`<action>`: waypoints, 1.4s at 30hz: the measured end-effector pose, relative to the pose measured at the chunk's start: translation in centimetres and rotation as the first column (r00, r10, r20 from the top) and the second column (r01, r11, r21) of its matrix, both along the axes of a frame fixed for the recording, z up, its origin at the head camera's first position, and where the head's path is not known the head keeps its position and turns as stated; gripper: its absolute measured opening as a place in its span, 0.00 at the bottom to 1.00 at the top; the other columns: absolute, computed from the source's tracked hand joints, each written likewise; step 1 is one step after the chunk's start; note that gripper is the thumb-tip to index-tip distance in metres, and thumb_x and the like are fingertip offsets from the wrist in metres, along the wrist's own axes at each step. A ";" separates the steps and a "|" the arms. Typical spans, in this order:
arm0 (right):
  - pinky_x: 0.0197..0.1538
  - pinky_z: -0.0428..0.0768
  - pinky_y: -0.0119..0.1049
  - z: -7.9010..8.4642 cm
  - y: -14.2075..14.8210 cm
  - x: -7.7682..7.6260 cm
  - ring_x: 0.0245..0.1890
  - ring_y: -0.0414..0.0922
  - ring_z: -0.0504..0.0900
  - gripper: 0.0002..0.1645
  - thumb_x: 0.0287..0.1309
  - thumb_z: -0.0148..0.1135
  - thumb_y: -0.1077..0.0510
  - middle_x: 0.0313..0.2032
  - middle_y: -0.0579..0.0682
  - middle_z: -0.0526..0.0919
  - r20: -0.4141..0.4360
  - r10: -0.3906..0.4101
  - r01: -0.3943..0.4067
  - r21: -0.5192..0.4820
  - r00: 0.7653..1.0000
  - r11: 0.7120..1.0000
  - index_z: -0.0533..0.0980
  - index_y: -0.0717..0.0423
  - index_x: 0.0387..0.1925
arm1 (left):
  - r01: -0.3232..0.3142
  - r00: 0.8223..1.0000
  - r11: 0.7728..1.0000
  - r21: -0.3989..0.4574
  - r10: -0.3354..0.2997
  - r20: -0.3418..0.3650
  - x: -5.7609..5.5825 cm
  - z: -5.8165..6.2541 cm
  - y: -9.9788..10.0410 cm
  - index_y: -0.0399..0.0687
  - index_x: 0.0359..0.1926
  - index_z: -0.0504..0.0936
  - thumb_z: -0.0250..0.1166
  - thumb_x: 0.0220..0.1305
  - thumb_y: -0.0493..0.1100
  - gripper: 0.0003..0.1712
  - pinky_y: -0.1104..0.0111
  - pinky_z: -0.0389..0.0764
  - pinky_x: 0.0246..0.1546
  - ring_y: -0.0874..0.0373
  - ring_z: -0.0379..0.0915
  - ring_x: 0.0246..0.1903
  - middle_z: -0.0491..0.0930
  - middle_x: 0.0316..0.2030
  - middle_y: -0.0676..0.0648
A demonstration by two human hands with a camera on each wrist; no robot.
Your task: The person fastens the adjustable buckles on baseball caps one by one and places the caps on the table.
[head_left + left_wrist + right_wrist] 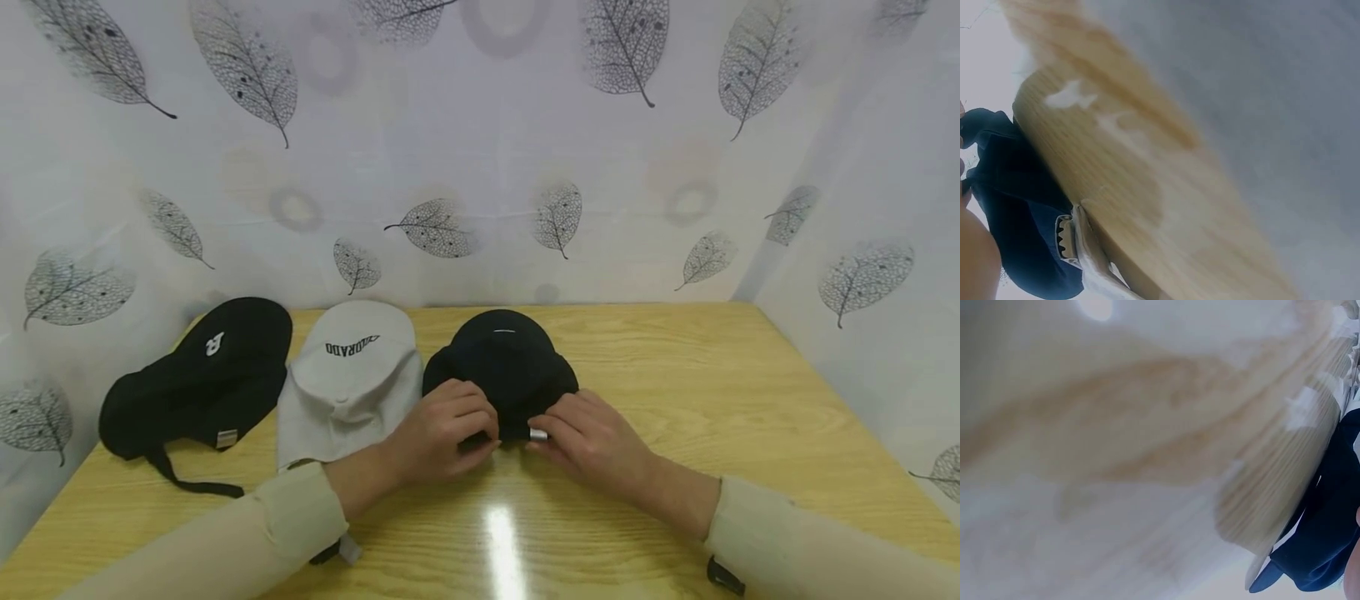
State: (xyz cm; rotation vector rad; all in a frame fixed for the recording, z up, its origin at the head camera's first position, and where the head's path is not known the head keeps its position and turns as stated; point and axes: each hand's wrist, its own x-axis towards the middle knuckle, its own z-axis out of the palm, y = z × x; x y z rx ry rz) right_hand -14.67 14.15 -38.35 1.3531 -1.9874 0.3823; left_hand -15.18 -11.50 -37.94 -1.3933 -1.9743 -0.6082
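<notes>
A dark navy cap [510, 358] lies on the table between both hands, its brim toward the wall and a short white line on it. My left hand [450, 425] pinches the cap's near edge on the left with thumb and fingers. On the other side of that edge, my right hand [592, 437] pinches it beside a small silver tag [537, 434]. Fingers [965, 187] show at the left border of the left wrist view, against the dark cloth [1016, 187]. In the right wrist view, the cap [1329, 506] fills the right side, with part of a finger beside it.
Left of the navy cap lies a light grey cap [352, 358] with dark COLORADO lettering. Farther left is a black cap [217, 375] with a white letter and a loose strap [191, 483]. Leaf-printed cloth [480, 150] borders the wooden table [675, 367] at the back and sides.
</notes>
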 end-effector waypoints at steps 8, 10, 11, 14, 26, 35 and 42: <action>0.38 0.78 0.38 0.1 -0.4 0.0 0.35 0.43 0.81 0.17 0.68 0.61 0.48 0.35 0.47 0.83 -0.021 0.024 -0.024 -0.024 1.000 0.999 0.83 0.58 0.39 | -0.036 0.999 0.998 -0.044 0.036 -0.015 0.0 -0.1 0.1 0.53 0.31 0.83 0.78 0.49 0.43 0.11 0.67 0.77 0.43 0.60 0.77 0.37 0.82 0.33 0.55; 0.39 0.78 0.38 0.1 -0.5 0.0 0.35 0.43 0.81 0.17 0.68 0.61 0.47 0.35 0.47 0.83 -0.011 0.018 -0.018 -0.011 1.000 1.000 0.83 0.57 0.39 | -0.044 0.999 0.998 -0.045 0.043 -0.021 -0.1 -0.2 0.2 0.53 0.31 0.83 0.79 0.50 0.44 0.11 0.67 0.77 0.43 0.61 0.77 0.37 0.82 0.32 0.56; 0.39 0.78 0.37 0.2 -0.5 0.1 0.35 0.42 0.81 0.16 0.67 0.62 0.47 0.35 0.47 0.83 -0.008 0.015 -0.015 -0.005 1.000 1.000 0.83 0.57 0.39 | -0.046 0.999 0.998 -0.045 0.045 -0.023 -0.1 -0.2 0.2 0.53 0.31 0.83 0.79 0.50 0.45 0.11 0.68 0.77 0.43 0.61 0.77 0.37 0.82 0.32 0.56; 0.39 0.78 0.37 0.2 -0.7 0.1 0.35 0.42 0.81 0.16 0.66 0.64 0.48 0.35 0.46 0.83 -0.006 0.020 -0.020 0.002 1.000 1.000 0.83 0.57 0.39 | -0.052 0.998 0.998 -0.041 0.050 -0.031 -0.1 -0.3 0.3 0.53 0.30 0.83 0.79 0.51 0.46 0.11 0.68 0.77 0.43 0.61 0.77 0.36 0.83 0.32 0.56; 0.35 0.74 0.36 0.0 -1.2 -0.1 0.32 0.42 0.78 0.16 0.67 0.62 0.47 0.34 0.46 0.83 -0.034 0.011 -0.013 -0.048 0.999 0.999 0.83 0.57 0.38 | -0.033 0.997 0.999 -0.004 0.033 -0.064 0.0 -0.1 0.5 0.51 0.31 0.86 0.77 0.52 0.43 0.07 0.68 0.78 0.42 0.60 0.77 0.34 0.84 0.30 0.55; 0.35 0.75 0.36 0.0 -1.4 0.0 0.31 0.43 0.78 0.19 0.70 0.58 0.46 0.33 0.47 0.83 -0.061 0.018 -0.022 -0.068 0.998 0.997 0.83 0.58 0.38 | 0.014 0.997 1.000 0.023 -0.012 -0.072 0.1 0.1 0.6 0.51 0.29 0.86 0.76 0.51 0.39 0.06 0.68 0.79 0.42 0.60 0.77 0.35 0.84 0.31 0.55; 0.36 0.75 0.36 0.2 -1.6 0.0 0.31 0.43 0.78 0.20 0.70 0.57 0.46 0.33 0.47 0.83 -0.067 0.023 -0.028 -0.076 0.997 0.997 0.83 0.58 0.39 | 0.049 0.995 0.998 0.046 -0.045 -0.094 0.2 0.1 0.5 0.51 0.29 0.85 0.76 0.50 0.38 0.07 0.68 0.79 0.42 0.60 0.77 0.35 0.84 0.31 0.54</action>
